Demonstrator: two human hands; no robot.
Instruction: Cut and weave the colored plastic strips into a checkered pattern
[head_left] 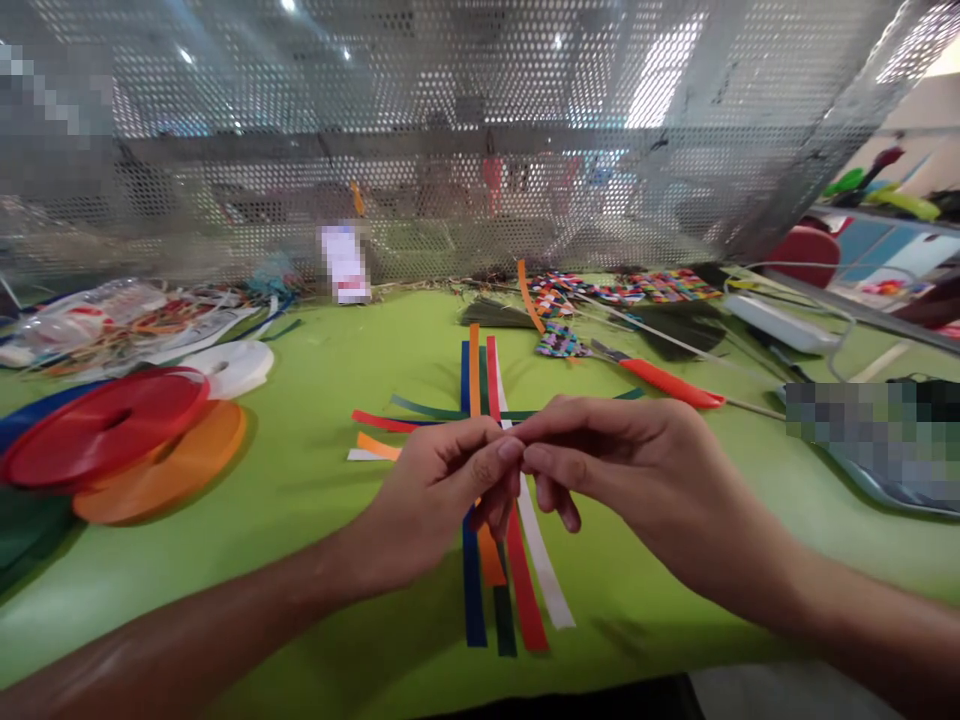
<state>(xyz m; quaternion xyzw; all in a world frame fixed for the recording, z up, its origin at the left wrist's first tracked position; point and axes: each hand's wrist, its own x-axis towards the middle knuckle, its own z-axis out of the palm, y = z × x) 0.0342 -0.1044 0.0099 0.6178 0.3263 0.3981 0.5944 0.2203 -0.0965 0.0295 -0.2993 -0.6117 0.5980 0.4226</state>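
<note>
Both of my hands meet above a cross of interlaced flat strips. My left hand (431, 495) is closed in a pinch at the crossing, and my right hand (652, 470) pinches against its thumb tip; both grip the woven strips there. Toward me run a blue strip (473, 590), an orange strip (491, 558), a dark green strip (505, 625), a red strip (529, 595) and a white strip (548, 565). Other strip ends, including a red end (375, 421), stick out to the left. My fingers cover the middle of the weave.
On the left lie a red roll (105, 425), an orange roll (172, 470) and a white roll (244, 368) of strip. An orange-handled cutter (667, 382) lies behind my right hand, near woven multicoloured pieces (559, 338). A perforated metal panel (435, 110) rises behind the green tabletop (330, 620).
</note>
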